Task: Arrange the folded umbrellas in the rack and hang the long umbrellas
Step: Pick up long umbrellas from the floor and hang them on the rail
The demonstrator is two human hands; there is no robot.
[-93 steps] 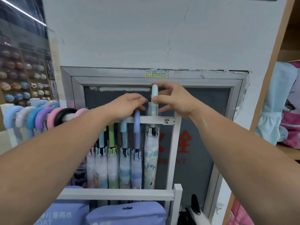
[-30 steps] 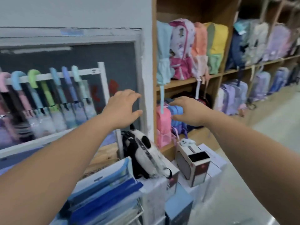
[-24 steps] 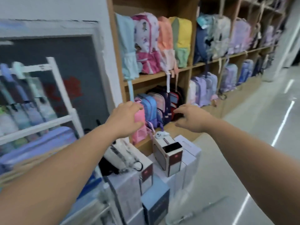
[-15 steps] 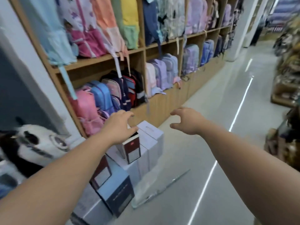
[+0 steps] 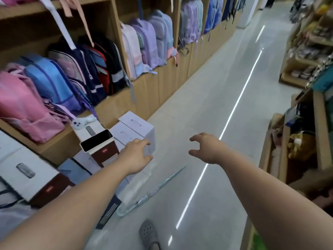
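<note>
L hand [image 5: 137,156], R hand [image 5: 207,149] loosely spread (empty), long umbrella [image 5: 153,191] flat on floor [image 5: 207,105]

I'm looking down a shop aisle. On my left, long light-wood shelving [image 5: 167,78] is packed with rows of pastel pink, blue and lilac school backpacks [image 5: 149,42], and white cardboard product boxes [image 5: 137,127] are stacked on the glossy pale-grey floor [image 5: 207,105] below. Across the aisle, another wooden display stand [image 5: 319,127] holds small goods, too blurred to name.

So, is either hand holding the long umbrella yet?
No, the long umbrella lies on the floor while the left hand and right hand hover empty.
</note>
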